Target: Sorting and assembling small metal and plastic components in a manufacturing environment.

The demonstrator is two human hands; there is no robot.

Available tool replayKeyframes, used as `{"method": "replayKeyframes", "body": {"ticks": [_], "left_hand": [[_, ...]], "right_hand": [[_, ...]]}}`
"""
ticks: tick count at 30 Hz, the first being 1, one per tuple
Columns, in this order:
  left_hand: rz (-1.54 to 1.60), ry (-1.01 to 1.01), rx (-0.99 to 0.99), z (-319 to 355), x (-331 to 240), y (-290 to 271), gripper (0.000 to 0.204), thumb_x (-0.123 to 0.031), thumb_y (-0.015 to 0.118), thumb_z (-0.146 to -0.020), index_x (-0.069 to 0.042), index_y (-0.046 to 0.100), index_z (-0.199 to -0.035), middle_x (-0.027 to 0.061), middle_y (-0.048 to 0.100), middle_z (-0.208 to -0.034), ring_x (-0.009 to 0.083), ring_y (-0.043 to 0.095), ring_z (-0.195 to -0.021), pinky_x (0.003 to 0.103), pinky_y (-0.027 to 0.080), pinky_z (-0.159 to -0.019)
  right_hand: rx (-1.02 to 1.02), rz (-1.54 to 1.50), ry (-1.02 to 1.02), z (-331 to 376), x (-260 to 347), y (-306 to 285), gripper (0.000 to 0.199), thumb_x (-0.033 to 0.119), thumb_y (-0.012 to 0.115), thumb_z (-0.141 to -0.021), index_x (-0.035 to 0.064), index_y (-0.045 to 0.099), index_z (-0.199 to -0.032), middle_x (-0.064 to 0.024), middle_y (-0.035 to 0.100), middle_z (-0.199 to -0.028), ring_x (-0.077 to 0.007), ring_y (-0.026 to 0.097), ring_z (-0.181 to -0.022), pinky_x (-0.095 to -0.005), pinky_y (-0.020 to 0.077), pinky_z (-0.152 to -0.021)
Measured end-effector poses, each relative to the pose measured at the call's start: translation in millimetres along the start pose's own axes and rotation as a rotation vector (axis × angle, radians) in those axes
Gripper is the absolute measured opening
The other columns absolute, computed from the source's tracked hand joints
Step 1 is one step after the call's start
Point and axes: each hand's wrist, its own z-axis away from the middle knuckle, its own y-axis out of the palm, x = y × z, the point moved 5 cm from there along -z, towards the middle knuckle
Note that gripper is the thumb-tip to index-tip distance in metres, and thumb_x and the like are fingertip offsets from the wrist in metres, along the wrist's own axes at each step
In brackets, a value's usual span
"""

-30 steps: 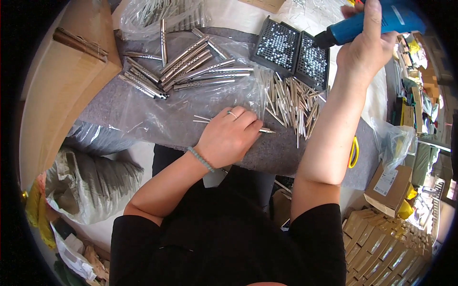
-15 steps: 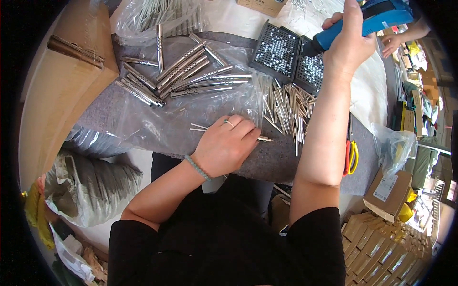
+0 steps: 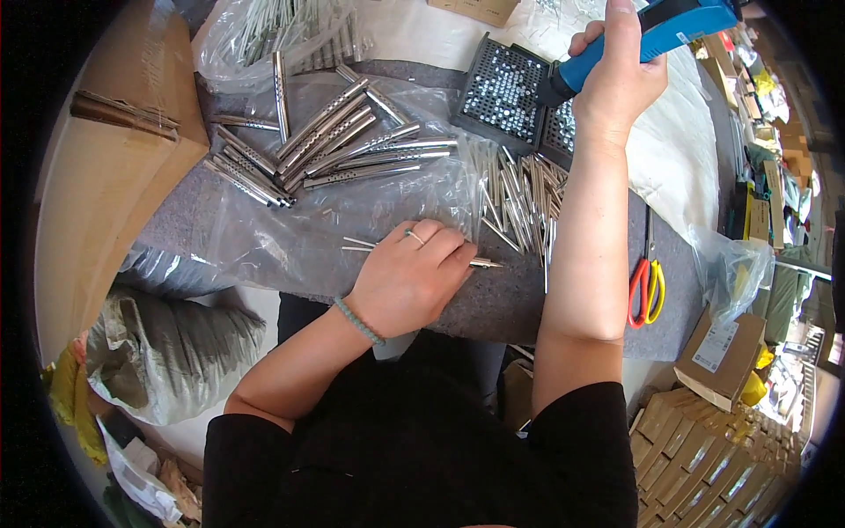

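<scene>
In my right hand [image 3: 616, 92] is a blue power screwdriver [image 3: 656, 40], fingers wrapped round its body. Its dark nose [image 3: 553, 90] reaches over the meeting edges of two black perforated trays [image 3: 493, 136] full of small silvery pieces. My left hand [image 3: 414, 273] is closed, palm down, at the table's near edge. From under it, thin metal rods [image 3: 356, 244] stick out on the left and a pointed metal tip [image 3: 487, 263] on the right; the fingers hide their middle. Just right of that hand lies a pile of slim metal rods [image 3: 519, 202].
Perforated metal tubes [image 3: 339, 132] lie heaped on a clear plastic sheet [image 3: 290, 229]. A bag of white and grey sticks [image 3: 282, 35] stands behind them. Red-and-yellow scissors [image 3: 647, 290] rest beside my right forearm. A large cardboard box [image 3: 123, 176] borders the left side.
My right hand has brought the screwdriver leftward, its nose now nearer the left tray. More of the scissors shows beside the forearm. My left hand keeps its grip, and the whole view has shifted slightly.
</scene>
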Motion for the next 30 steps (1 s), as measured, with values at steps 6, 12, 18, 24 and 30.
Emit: {"method": "replayKeyframes", "body": {"ticks": [6, 12, 18, 24, 30], "left_hand": [[-0.005, -0.005, 0.009, 0.8, -0.6, 0.5, 0.027, -0.012, 0.065, -0.07, -0.005, 0.06, -0.095, 0.0053, 0.051, -0.088, 0.0221, 0.05, -0.083, 0.033, 0.042, -0.07], [0.004, -0.004, 0.001, -1.9, 0.9, 0.3, 0.027, -0.012, 0.066, -0.069, -0.005, 0.06, -0.095, 0.0055, 0.051, -0.087, 0.0223, 0.05, -0.082, 0.033, 0.042, -0.069], [0.002, -0.001, -0.007, -2.2, 1.3, -1.6, 0.026, -0.011, 0.066, -0.069, -0.004, 0.06, -0.094, 0.0056, 0.051, -0.087, 0.0222, 0.05, -0.081, 0.032, 0.042, -0.069], [0.013, 0.004, -0.016, 3.6, -1.1, 0.3, 0.025, -0.011, 0.066, -0.07, -0.005, 0.06, -0.093, 0.0056, 0.052, -0.086, 0.0221, 0.051, -0.08, 0.032, 0.042, -0.069], [0.001, 0.007, -0.047, 5.7, -3.7, -0.9, 0.024, -0.01, 0.066, -0.069, -0.004, 0.06, -0.092, 0.0058, 0.053, -0.086, 0.023, 0.052, -0.081, 0.033, 0.043, -0.07]], "right_hand": [[-0.005, 0.025, -0.014, 0.8, -1.3, -1.6, 0.026, 0.024, 0.061, -0.082, 0.0069, 0.048, -0.067, -0.0003, 0.046, -0.052, -0.0083, 0.043, -0.043, -0.0218, 0.0345, -0.041], [-0.016, 0.03, -0.008, -0.9, -7.8, -2.4, 0.026, 0.024, 0.061, -0.082, 0.0069, 0.048, -0.066, -0.0001, 0.046, -0.052, -0.0083, 0.043, -0.043, -0.0219, 0.0345, -0.041], [-0.02, 0.016, 0.002, 0.1, -8.8, -3.4, 0.026, 0.023, 0.06, -0.082, 0.0067, 0.048, -0.065, 0.0001, 0.046, -0.051, -0.0083, 0.044, -0.043, -0.0216, 0.0353, -0.042], [0.128, -0.04, -0.118, 12.0, -10.5, -2.0, 0.02, 0.019, 0.062, -0.08, 0.0036, 0.05, -0.074, -0.0045, 0.052, -0.053, -0.013, 0.05, -0.044, -0.0243, 0.0389, -0.043], [0.067, -0.146, -0.065, 7.6, 8.4, -8.0, 0.022, 0.019, 0.06, -0.08, 0.0035, 0.047, -0.073, -0.0066, 0.051, -0.055, -0.0153, 0.048, -0.044, -0.0259, 0.039, -0.043]]}}
